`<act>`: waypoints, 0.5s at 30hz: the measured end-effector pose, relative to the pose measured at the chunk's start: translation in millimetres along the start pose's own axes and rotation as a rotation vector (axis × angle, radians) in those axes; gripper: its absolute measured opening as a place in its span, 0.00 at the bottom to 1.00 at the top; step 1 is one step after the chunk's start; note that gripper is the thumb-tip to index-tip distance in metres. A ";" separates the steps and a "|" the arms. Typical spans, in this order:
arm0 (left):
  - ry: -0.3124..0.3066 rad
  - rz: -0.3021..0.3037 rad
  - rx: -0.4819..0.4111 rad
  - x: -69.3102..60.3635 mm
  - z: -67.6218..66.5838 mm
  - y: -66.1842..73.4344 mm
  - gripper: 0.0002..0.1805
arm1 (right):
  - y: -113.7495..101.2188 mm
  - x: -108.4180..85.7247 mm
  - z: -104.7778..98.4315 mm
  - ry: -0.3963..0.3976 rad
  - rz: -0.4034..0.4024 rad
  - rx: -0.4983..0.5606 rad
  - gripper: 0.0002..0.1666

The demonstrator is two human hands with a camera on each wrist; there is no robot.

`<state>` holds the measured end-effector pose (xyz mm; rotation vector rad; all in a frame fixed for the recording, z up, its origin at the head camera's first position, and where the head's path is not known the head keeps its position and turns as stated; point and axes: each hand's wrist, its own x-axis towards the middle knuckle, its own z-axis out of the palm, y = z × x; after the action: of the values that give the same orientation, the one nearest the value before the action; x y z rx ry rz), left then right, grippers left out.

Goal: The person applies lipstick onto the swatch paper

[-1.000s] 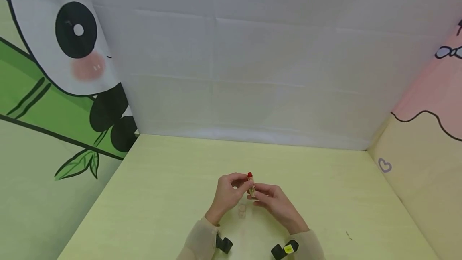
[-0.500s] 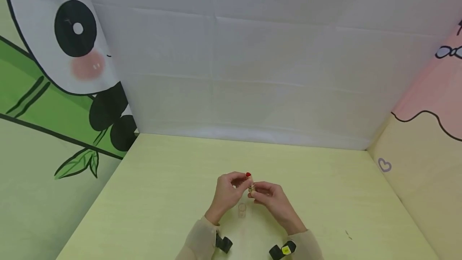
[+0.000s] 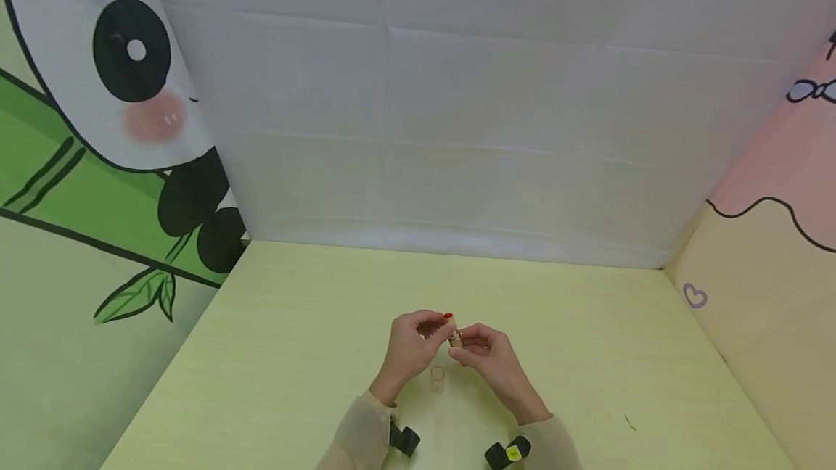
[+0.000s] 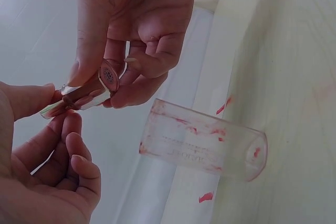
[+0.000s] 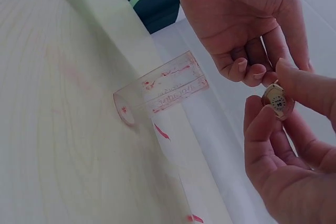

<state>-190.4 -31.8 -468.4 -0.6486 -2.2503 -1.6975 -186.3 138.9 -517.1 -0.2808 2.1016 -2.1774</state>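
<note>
A gold lipstick tube [image 3: 455,339] with a red tip is held between both hands above the table. My left hand [image 3: 410,348] pinches its upper part between thumb and finger. With thumb and fingers, my right hand [image 3: 494,363] grips the gold base, whose round label [image 5: 278,103] shows in the right wrist view. Only a little red stands out at the top in the head view. Below the hands, a clear cap [image 4: 202,139] smeared with red stands on the table, touching neither hand.
The pale wood-grain table [image 3: 313,354] meets a white cloth wall [image 3: 457,129] at the back. Printed side panels stand left and right. A small dark mark [image 3: 630,423] lies on the table at right. Both wrists wear black cameras.
Less of the red lipstick tip shows above the left fingers than one second ago. The right hand has shifted slightly up and left, its fingers turned around the base. The cap stays put.
</note>
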 end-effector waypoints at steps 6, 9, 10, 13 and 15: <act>-0.003 -0.012 -0.001 -0.3 -0.3 0.3 0.05 | -2.3 -0.2 3.0 0.016 -0.001 -0.003 0.17; -0.005 -0.008 -0.007 -0.3 0.0 -0.3 0.05 | -8.5 -3.1 5.6 0.012 -0.012 -0.003 0.16; -0.006 -0.006 -0.007 -0.3 0.1 -0.3 0.05 | -12.0 -4.5 6.9 0.015 -0.016 -0.011 0.16; -0.008 -0.009 -0.009 0.2 2.0 -5.7 0.05 | -23.0 -9.1 11.4 0.035 -0.040 -0.066 0.14; -0.003 -0.015 -0.008 0.8 5.4 -16.1 0.05 | -20.4 -8.3 12.0 0.056 -0.062 -0.091 0.14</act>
<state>-198.6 -30.1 -483.3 -0.6383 -2.2569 -1.7150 -174.6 129.7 -496.9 -0.2993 2.2559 -2.1503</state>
